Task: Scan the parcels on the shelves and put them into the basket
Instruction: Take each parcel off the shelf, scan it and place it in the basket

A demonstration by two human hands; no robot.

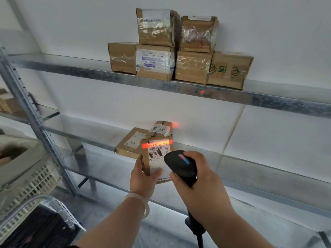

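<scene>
While the left hand holds one small brown parcel upright in front of the lower shelf, its labelled face is turned toward the camera; the thumb presses on the lower part of the white label, and the fingers are curled round the parcel's left edge, so the parcel is clamped between thumb and fingers. A pale wristband sits on that wrist.

Right hand: fingers wrapped tight round the grip of a black scanner, whose head sits just right of the parcel and overlaps its lower right corner; a red scan line crosses the top of the label.

Behind the held parcel, on the lower shelf, lie a flat parcel and a smaller one; whether the held parcel touches them cannot be told.

Upper shelf: six stacked parcels, four below, two above.

White lattice basket: lower left, well apart from both hands.
</scene>
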